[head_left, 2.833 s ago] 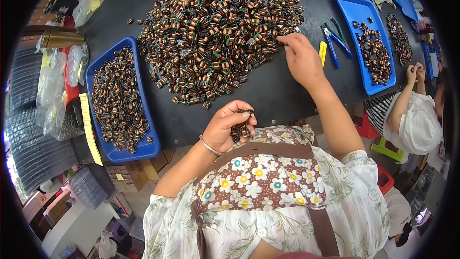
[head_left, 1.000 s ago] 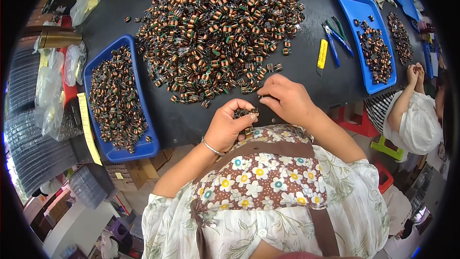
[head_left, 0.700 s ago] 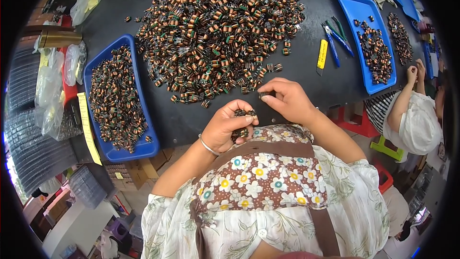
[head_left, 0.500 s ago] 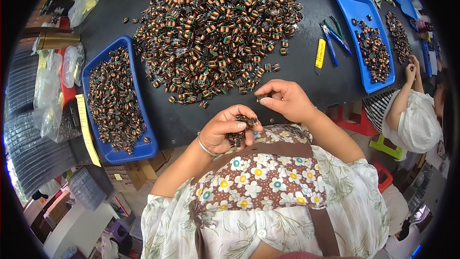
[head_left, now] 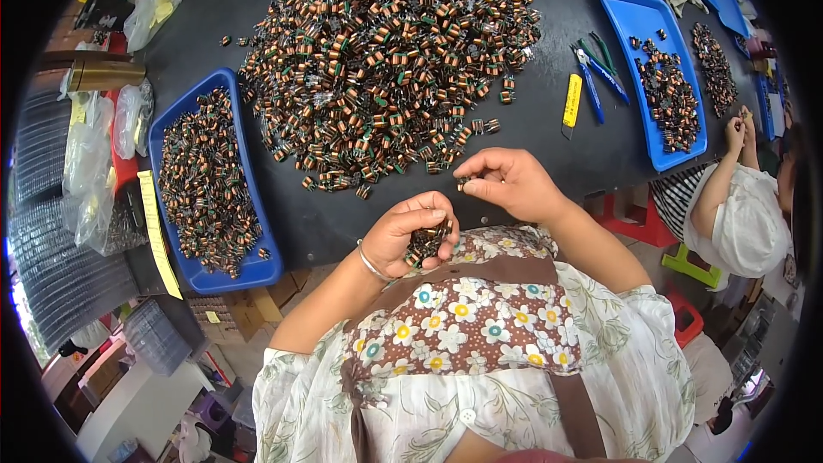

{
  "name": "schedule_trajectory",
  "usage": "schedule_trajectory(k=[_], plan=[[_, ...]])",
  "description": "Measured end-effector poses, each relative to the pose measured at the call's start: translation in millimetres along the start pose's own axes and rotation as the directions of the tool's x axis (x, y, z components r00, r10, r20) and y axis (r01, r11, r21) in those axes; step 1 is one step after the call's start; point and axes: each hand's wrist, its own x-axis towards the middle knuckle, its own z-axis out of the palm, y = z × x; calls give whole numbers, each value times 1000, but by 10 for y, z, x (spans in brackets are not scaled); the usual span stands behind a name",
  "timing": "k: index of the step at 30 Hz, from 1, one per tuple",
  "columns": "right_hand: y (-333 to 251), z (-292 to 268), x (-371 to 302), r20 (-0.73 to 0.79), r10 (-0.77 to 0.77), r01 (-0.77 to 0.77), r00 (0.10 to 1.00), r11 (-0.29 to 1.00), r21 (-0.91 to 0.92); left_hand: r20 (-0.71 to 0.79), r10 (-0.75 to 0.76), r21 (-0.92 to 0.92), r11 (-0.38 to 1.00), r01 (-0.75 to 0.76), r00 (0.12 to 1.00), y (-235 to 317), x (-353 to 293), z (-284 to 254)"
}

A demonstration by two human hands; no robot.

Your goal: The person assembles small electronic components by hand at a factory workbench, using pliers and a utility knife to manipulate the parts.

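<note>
Right hand (head_left: 512, 183) drawn back from the right edge of the pile of copper-wound coils (head_left: 386, 69) to near the left hand (head_left: 407, 231)

Across the dark desk (head_left: 300, 206) the pile spreads in front of both hands, with a blue tray (head_left: 249, 274) of similar coils to its left. The left hand is at the desk's near edge, its fingers curled round a clutch of coils (head_left: 426, 244) that lies against the palm, partly covered. The right hand is a little farther forward and to the right, apart from the left, its thumb and forefinger pinched narrow on a single coil (head_left: 462, 183), which sits at the fingertips between the left hand and the pile's near edge
</note>
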Motion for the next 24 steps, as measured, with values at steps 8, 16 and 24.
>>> schedule_trajectory(k=[8,16,24], plan=[[-295,-209,1,-42,-603,439,797,626,-645,-193,-46,189,978,83,980,120,82,392],[-172,-409,50,-136,-550,195,824,501,-843,-61,58,13,998,-58,996,141,48,264],[-162,-402,97,-111,-569,248,815,515,-821,-251,629,200,777,-596,736,880,-822,261]])
